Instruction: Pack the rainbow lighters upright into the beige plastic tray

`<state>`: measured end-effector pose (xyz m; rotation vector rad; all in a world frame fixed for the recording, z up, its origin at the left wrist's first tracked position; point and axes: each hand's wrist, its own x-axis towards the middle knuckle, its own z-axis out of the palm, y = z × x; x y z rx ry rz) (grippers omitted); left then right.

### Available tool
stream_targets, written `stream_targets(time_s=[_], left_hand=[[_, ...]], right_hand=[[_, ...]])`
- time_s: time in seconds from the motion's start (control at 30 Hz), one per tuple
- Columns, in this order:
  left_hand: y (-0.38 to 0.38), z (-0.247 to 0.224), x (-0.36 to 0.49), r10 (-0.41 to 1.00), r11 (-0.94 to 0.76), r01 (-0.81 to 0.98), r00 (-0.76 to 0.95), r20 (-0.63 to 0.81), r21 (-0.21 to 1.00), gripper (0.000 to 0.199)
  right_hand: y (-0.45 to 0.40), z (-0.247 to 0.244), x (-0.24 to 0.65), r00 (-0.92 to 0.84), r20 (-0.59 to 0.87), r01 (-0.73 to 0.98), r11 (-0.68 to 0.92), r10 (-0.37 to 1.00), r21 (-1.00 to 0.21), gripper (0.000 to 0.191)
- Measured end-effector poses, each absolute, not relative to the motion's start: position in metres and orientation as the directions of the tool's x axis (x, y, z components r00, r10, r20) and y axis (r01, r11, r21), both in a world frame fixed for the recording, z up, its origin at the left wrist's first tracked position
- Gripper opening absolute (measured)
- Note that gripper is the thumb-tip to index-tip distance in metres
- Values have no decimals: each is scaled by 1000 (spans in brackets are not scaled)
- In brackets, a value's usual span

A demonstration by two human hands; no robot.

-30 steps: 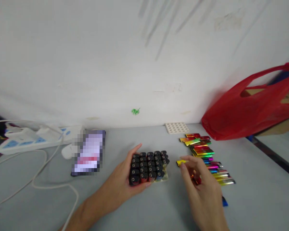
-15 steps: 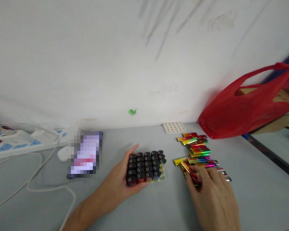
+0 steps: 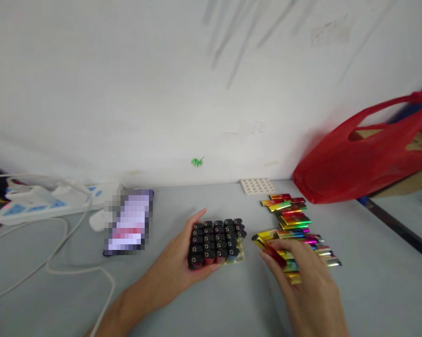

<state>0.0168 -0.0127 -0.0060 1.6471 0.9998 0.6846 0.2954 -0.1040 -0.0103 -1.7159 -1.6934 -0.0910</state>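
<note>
Wrapped round the left side of a block of black-topped lighters (image 3: 216,241) is my left hand (image 3: 182,260). The block stands in a pale tray (image 3: 237,257) whose front right corner shows. My right hand (image 3: 302,281) pinches a shiny red and gold lighter (image 3: 272,250) between thumb and fingers, its dark end pointing left toward the block. Under and beyond that hand lies a loose row of shiny coloured lighters (image 3: 295,217) on the grey table.
A white grid tray (image 3: 257,186) lies by the wall. On the left are a phone (image 3: 129,222), a white power strip (image 3: 38,210), a white plug-like object (image 3: 98,220) and cables (image 3: 80,270). A red plastic bag (image 3: 365,154) sits at the back right.
My right hand has lifted a red and gold lighter off the pile and moved it slightly left. The view has shifted a little; my left hand keeps its hold.
</note>
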Motion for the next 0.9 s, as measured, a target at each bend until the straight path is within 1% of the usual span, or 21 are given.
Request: stream_targets(time_s=[0.07, 0.13, 0.2, 0.27, 0.37, 0.47, 0.53, 0.6, 0.67, 0.73, 0.8, 0.9], left_hand=[[-13, -5, 17, 873, -111, 270, 486, -36, 956, 101], [-13, -4, 18, 876, -117, 267, 481, -27, 957, 101], [-14, -3, 18, 878, -118, 266, 478, -25, 957, 101], [-14, -4, 19, 880, -118, 270, 474, -25, 956, 101], [-13, -5, 18, 878, -112, 268, 477, -31, 957, 103], [-13, -4, 18, 872, -99, 260, 488, -42, 960, 103], [-13, -4, 18, 872, -95, 259, 488, -45, 961, 102], [-13, -3, 18, 873, -92, 260, 485, -48, 961, 102], [-13, -4, 18, 876, -90, 255, 480, -45, 963, 102], [-13, -5, 18, 878, -88, 249, 476, -43, 964, 103], [-13, -6, 18, 878, -90, 251, 477, -43, 964, 103], [-13, -6, 18, 880, -117, 274, 474, -28, 955, 103]], right_hand=[[-107, -1, 286, 254, 492, 819, 86, 833, -567, 30], [-109, 7, 279, 340, 429, 702, 78, 837, -708, 29], [-108, 12, 277, 371, 347, 559, 91, 862, -824, 25], [-105, 17, 278, 342, 280, 420, 121, 897, -899, 23], [-101, 20, 275, 341, 179, 211, 111, 923, -971, 27], [-97, 17, 267, 330, 33, -69, 59, 944, -996, 32], [-93, 12, 262, 265, -52, -238, 13, 963, -971, 33], [-88, 8, 260, 216, -132, -346, -51, 968, -937, 37], [-81, 6, 261, 164, -181, -418, -98, 970, -903, 46], [-74, 8, 261, 107, -188, -462, -119, 976, -879, 60], [-67, 11, 259, 84, -179, -468, -120, 980, -875, 68], [-61, 14, 255, 82, -198, -436, -143, 977, -888, 72]])
